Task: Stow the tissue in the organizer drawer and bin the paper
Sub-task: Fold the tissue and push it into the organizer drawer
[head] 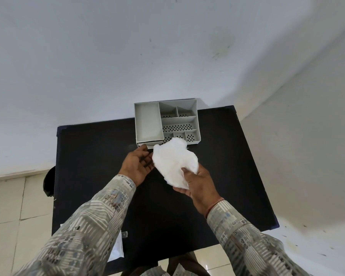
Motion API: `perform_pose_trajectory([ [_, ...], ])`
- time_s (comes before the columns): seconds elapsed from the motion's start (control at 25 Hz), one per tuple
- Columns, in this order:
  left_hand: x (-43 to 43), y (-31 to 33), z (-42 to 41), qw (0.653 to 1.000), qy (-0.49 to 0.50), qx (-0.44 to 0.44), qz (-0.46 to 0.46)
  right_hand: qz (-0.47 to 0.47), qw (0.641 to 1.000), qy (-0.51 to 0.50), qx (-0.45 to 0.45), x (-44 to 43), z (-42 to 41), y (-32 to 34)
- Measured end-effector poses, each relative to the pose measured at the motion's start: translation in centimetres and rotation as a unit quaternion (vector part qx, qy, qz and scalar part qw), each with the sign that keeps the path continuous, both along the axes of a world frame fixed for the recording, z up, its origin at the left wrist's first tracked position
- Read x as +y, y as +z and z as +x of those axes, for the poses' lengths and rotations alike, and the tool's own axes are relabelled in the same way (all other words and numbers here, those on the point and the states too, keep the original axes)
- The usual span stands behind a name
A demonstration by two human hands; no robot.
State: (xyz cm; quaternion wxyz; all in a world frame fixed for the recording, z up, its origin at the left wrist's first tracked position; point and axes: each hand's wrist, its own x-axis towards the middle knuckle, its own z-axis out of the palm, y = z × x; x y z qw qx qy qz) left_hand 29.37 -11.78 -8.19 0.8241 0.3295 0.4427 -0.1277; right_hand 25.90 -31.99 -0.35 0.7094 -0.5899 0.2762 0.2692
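Tissue [174,162], bunched and loose, sits pinched in the right hand [199,186] just in front of the organizer [165,121]; the left hand [138,166] is spread, empty, fingertips at the drawer [145,144] front. Stuffed in this puffy, it would likely jam the drawer. Whether the drawer is ajar is unclear; paper [118,249] near the bench [88,156] edge is half hidden by a sleeve.

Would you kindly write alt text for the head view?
A right hand holds crumpled white tissue above a black table, while the open left hand reaches toward the drawer of a grey organizer.
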Motion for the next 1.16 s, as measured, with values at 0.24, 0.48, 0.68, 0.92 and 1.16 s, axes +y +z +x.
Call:
perform_pose_trajectory([
  [0.24,0.0,0.3,0.6,1.000,0.004,-0.002,0.005,0.007,1.000,0.012,0.000,0.0,0.3,-0.4],
  [0.48,0.4,-0.1,1.1,0.998,0.044,-0.007,-0.039,0.001,1.000,0.022,0.000,0.3,0.6,-0.7],
  [0.68,0.6,-0.4,-0.6,0.999,0.031,-0.008,-0.036,-0.001,1.000,0.019,0.006,0.4,0.8,-1.0],
  [0.92,-0.3,-0.5,-5.7,0.996,-0.012,0.083,0.020,-0.004,1.000,0.017,0.006,0.5,0.7,-0.8],
  [1.16,-0.6,-0.3,-3.6,0.949,-0.025,0.108,0.296,-0.009,1.000,0.023,0.013,0.8,0.7,-0.9],
])
